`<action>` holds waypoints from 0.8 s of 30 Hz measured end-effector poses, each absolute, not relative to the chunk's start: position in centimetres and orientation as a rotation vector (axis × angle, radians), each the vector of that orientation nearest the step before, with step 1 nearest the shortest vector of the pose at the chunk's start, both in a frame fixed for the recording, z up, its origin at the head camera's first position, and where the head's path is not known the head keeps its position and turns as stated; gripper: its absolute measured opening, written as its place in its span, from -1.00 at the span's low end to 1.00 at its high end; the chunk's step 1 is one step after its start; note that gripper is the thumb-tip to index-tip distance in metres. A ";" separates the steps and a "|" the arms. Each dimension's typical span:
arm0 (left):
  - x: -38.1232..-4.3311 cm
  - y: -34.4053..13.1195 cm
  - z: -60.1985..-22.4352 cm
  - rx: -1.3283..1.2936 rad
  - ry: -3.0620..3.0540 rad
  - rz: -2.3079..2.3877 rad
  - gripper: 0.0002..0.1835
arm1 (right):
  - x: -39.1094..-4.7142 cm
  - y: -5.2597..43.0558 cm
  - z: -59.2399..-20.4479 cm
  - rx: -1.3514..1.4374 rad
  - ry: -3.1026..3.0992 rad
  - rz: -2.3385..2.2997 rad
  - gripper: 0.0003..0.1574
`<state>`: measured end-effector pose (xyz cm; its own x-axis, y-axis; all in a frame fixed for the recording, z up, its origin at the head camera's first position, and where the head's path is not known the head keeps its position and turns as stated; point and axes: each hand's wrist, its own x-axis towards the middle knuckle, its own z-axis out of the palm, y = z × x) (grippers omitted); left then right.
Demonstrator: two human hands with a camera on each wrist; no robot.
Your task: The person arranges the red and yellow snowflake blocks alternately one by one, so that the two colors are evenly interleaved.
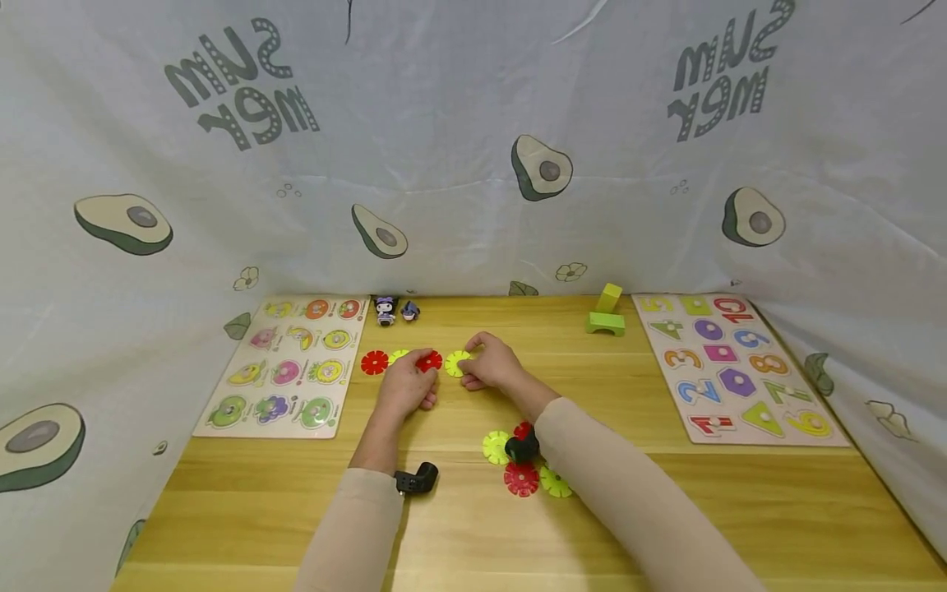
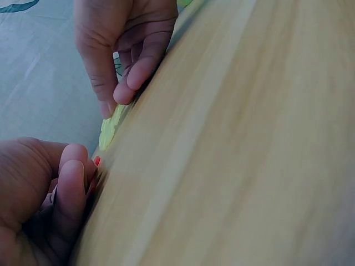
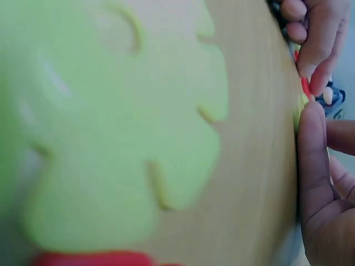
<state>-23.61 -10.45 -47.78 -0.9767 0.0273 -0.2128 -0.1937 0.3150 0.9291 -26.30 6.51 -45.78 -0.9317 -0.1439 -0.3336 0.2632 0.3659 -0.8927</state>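
A row of notched plastic discs crosses the middle of the table in the head view. From the left come a red disc [image 1: 374, 363], a yellow disc [image 1: 398, 355], another red disc [image 1: 432, 360] and a yellow disc [image 1: 455, 364]. My left hand [image 1: 407, 385] pinches the second red disc [image 3: 305, 86] between thumb and finger and partly hides the yellow one beside it. At the row's right end, my right hand [image 1: 494, 362] grips the last yellow disc [image 2: 110, 132] by its edge. In the left wrist view, this disc lies close to the left fingertips.
More yellow discs [image 1: 496, 446] and red discs [image 1: 521, 480] lie near my right forearm, which partly covers them. A fruit puzzle board [image 1: 247, 420] lies left, a number puzzle board [image 1: 713, 321] right. Small figurines [image 1: 385, 311] and green blocks [image 1: 606, 322] stand by the back curtain [image 1: 459, 164].
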 end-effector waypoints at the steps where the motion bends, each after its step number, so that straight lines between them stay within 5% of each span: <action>1: -23.6 -10.5 -47.8 -0.154 2.388 1.728 -0.55 | -26.5 6.5 -45.7 0.104 2.275 -1.581 -0.62; 10: -23.5 -10.4 -47.7 -0.151 2.402 1.717 -0.54 | -26.8 6.4 -45.6 0.088 2.513 -1.251 -0.58; 24: -23.6 -10.2 -47.8 -0.086 2.426 1.696 -0.51 | -25.9 8.4 -45.8 0.056 2.228 -1.563 -0.43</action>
